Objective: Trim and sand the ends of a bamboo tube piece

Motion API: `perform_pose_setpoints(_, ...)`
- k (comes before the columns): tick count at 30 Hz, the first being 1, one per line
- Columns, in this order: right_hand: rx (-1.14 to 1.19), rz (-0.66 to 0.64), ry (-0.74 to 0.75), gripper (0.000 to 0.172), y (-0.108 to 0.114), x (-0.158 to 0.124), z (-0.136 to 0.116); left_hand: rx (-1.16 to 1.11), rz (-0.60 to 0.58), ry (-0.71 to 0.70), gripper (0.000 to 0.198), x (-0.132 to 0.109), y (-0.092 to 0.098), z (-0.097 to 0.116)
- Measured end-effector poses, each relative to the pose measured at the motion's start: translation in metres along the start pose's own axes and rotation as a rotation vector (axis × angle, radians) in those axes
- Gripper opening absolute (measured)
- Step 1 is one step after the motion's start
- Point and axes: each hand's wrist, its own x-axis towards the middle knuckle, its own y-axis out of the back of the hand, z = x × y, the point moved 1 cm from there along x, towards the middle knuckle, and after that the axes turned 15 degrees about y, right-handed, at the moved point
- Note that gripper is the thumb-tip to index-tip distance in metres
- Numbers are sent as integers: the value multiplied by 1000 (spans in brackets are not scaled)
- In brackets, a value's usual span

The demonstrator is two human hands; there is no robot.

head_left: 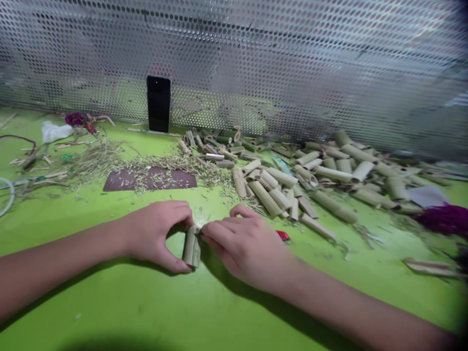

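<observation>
My left hand (pixel 161 234) pinches a short bamboo tube (pixel 192 247) between thumb and fingers, at its two ends. The tube is pale green and stands slightly tilted just over the green tabletop. My right hand (pixel 248 243) is closed on a slim knife-like tool (pixel 198 232), whose dark tip touches the tube's upper right side. Most of this tool is hidden by my fingers. A red ribbed piece (pixel 282 236) shows past the back of my right hand; whether it is the tool's handle end I cannot tell.
A large heap of cut bamboo tubes (pixel 268 197) spreads behind my right hand. Shavings cover a brown sheet (pixel 149 181). A black phone (pixel 159 103) leans on the perforated metal panel (pixel 234 58). Purple yarn (pixel 444 219) lies right; white tissue (pixel 55 131) lies left.
</observation>
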Motion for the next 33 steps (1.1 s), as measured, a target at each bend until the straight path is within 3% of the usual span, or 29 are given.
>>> perform_pose_setpoints(33,29,14,27,23,-1,-2,0,-24,17,0,37,-1,-1,1)
